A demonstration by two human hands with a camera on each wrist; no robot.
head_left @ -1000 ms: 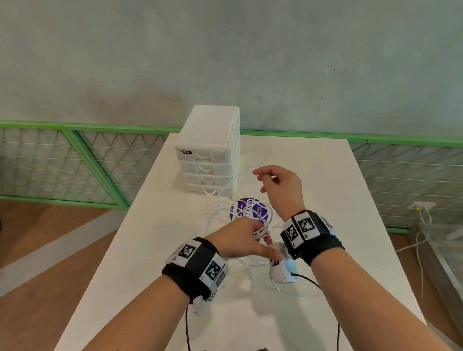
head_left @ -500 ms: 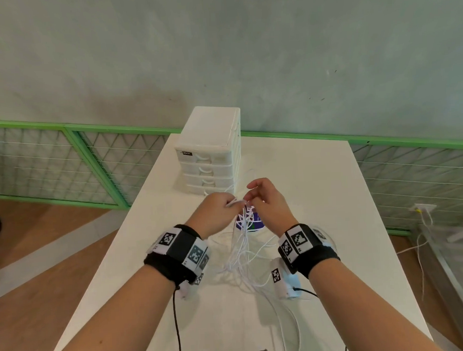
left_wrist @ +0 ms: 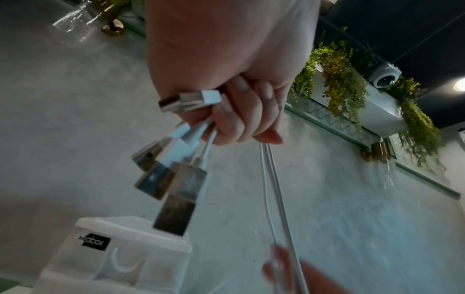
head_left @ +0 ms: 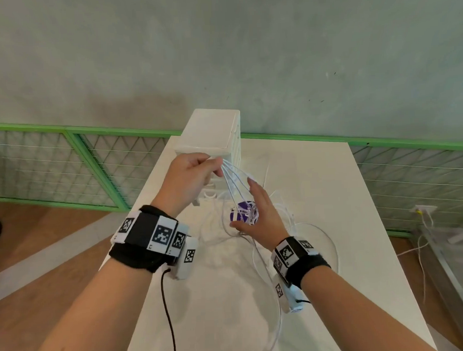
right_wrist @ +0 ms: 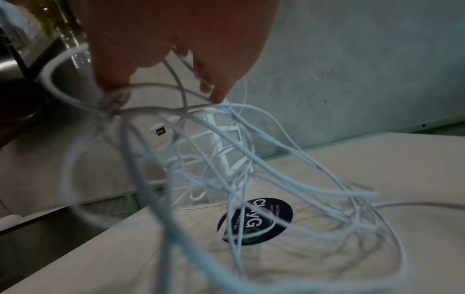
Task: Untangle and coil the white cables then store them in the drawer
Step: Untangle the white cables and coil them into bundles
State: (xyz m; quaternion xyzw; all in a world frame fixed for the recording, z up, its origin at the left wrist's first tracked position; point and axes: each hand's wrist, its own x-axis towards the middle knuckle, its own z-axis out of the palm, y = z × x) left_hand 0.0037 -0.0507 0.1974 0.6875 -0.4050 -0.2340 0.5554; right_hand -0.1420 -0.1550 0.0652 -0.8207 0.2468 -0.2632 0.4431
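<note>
My left hand (head_left: pixel 214 168) is raised in front of the white drawer unit (head_left: pixel 209 133) and grips a bundle of white cables (head_left: pixel 234 183) near their ends. Several USB plugs (left_wrist: pixel 173 175) stick out of its curled fingers. The strands hang down to a loose tangle (right_wrist: pixel 226 159) on the white table (head_left: pixel 320 197), over a round purple sticker (head_left: pixel 244 209). My right hand (head_left: pixel 242 201) is lower, beside the hanging strands, with fingers straight and spread; cables run across its fingers (right_wrist: pixel 216 93). The drawers of the unit (left_wrist: pixel 113 258) look closed.
The table's left edge (head_left: pixel 135 212) drops to a wooden floor. A green mesh railing (head_left: pixel 90 166) and a grey wall stand behind the table. More cable loops (head_left: pixel 327 240) lie on the table at the right. A wall socket with leads (head_left: pixel 422 211) is far right.
My left hand has lifted the cable ends up and away toward the drawer unit. My right hand has let go, opened and dropped down beside the stretched strands.
</note>
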